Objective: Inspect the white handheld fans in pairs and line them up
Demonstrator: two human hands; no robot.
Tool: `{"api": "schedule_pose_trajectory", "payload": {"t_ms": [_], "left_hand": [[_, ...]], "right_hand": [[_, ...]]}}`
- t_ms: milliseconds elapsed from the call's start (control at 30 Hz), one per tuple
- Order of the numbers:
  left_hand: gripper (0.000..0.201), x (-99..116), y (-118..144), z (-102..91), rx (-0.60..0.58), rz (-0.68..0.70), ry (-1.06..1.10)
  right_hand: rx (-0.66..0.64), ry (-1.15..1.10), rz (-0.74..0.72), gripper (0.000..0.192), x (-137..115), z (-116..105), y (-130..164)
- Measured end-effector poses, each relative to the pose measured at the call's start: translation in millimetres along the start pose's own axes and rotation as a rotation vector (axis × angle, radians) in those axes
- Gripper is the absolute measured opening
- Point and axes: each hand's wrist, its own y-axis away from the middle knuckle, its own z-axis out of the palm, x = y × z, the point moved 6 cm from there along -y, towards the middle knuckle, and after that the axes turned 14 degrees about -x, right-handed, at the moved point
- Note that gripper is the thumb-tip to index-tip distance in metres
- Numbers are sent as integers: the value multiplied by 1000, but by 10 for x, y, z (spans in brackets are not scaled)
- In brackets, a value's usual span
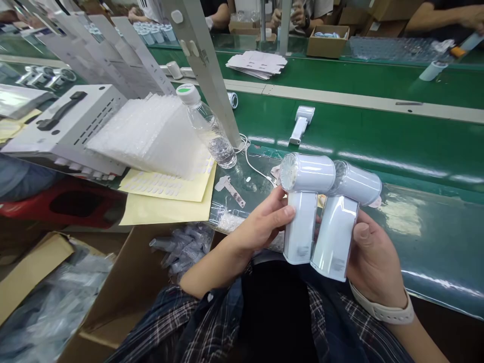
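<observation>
Two white handheld devices (321, 212) stood side by side, upright, near the person's lap at the near edge of the green belt (378, 136). Left hand (264, 222) gripped the left one's handle; right hand (372, 257) clasped the right one. A water bottle (207, 128) lay tilted far left.

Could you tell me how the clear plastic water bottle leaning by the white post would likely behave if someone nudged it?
The water bottle already stands tilted against the white post, so a nudge would probably tip it. It looks only partly filled, so likely light. Its round body would probably roll across the yellow sheets once down.
</observation>
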Motion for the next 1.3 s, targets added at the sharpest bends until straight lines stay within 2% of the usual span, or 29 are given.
{"api": "schedule_pose_trajectory", "payload": {"t_ms": [233, 367, 600, 867, 1033, 1167, 1300], "left_hand": [[65, -107, -60, -93, 71, -21, 100], [65, -102, -30, -136, 48, -50, 116], [59, -183, -15, -161, -23, -125, 127], [50, -127, 5, -160, 15, -46, 68], [43, -94, 75, -146, -36, -39, 63], [46, -23, 71, -123, -48, -14, -17], [63, 15, -6, -81, -48, -11, -104]], "right_hand": [[6, -3, 23, 43, 82, -13, -15], [39, 5, 42, 46, 86, -58, -11], [63, -32, 159, 32, 159, -54, -25], [126, -25, 172, 32, 222, -80, -82], [118, 7, 130, 41, 187, -56, -97], [127, -10, 54, 31, 81, -57, -83], [162, -3, -49, 26, -52, -100, -6]]}}
